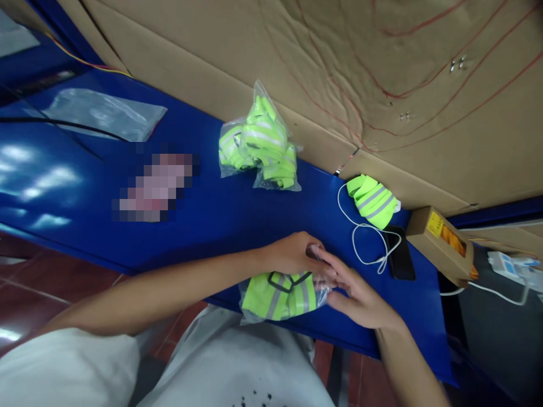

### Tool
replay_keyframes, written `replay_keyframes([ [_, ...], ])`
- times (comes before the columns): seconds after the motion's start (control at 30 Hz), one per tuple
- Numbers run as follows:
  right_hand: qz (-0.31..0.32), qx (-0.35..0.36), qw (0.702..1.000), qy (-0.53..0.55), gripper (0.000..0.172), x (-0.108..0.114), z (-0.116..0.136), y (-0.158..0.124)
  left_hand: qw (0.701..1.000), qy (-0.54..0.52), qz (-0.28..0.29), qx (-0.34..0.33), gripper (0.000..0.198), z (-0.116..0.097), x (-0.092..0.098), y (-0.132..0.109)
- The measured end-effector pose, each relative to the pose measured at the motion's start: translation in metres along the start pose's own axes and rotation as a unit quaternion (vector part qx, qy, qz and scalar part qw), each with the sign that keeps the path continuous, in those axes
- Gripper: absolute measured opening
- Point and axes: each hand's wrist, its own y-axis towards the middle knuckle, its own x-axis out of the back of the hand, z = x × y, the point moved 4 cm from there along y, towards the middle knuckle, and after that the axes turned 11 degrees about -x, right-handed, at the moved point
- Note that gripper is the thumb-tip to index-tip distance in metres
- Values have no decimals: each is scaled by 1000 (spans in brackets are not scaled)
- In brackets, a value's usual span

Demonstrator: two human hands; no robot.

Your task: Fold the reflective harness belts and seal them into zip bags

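Note:
A clear plastic bag (326, 298) lies at the table's near edge, close to my body. Folded fluorescent yellow-green reflective straps (263, 297) with a black buckle (280, 281) fill it. My left hand (292, 253) reaches across the top of the bag, its fingers curled at the right end. My right hand (360, 297) meets it there from the right, with the bag's end between thumb and fingers. The fingertips of both hands overlap, so their exact hold on the plastic is partly hidden.
Several bagged yellow-green straps (265, 135) are piled at the back of the blue table (203, 209). An unbagged strap bundle (374, 200), white cable (360, 226), black phone (401, 254) and cardboard box (439, 243) stand rightward. A flat plastic bag (106, 113) and a blurred patch lie left.

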Motion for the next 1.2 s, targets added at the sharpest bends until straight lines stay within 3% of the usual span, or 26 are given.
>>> replay_keyframes([
  [0.07,8,-7,1000,10,73,-6,1,3,1000,-9,-1,13,33,1,1,1],
  [0.13,-37,-12,998,47,64,-8,2,7,998,-70,7,8,35,-3,0,1],
  [0.2,-129,9,988,78,49,0,4,8,983,-182,24,11,38,-8,-5,0],
  [0.27,-244,49,964,90,38,14,7,5,959,-274,52,45,53,-9,-13,-2],
  [0.37,-353,67,932,45,25,36,6,0,950,-291,77,88,76,-3,-23,-6],
  [0.43,-329,53,943,6,23,42,4,1,956,-277,60,74,69,0,-19,-7],
  [0.53,-244,13,969,-25,28,38,-1,8,962,-266,-38,34,57,2,1,-7],
  [0.6,-229,-22,973,-29,26,33,-5,12,955,-283,-87,22,55,2,12,-8],
  [0.73,-273,-44,961,14,20,28,-13,15,932,-343,-111,37,62,4,9,-8],
  [0.87,-355,20,934,-42,15,25,-9,10,939,-300,-165,36,70,7,0,-9],
  [0.93,-364,45,928,-66,16,25,-5,7,954,-253,-159,20,55,5,-1,-10],
  [1.0,-333,48,941,-31,23,27,-4,6,965,-223,-137,6,39,3,-1,-11],
  [1.1,-248,7,968,48,29,33,-8,9,963,-239,-124,19,30,3,1,-13],
  [1.17,-238,-36,969,49,19,39,-11,10,958,-261,-118,27,28,5,2,-13],
  [1.2,-252,-52,966,38,24,41,-13,11,956,-268,-116,28,28,5,2,-12],
])
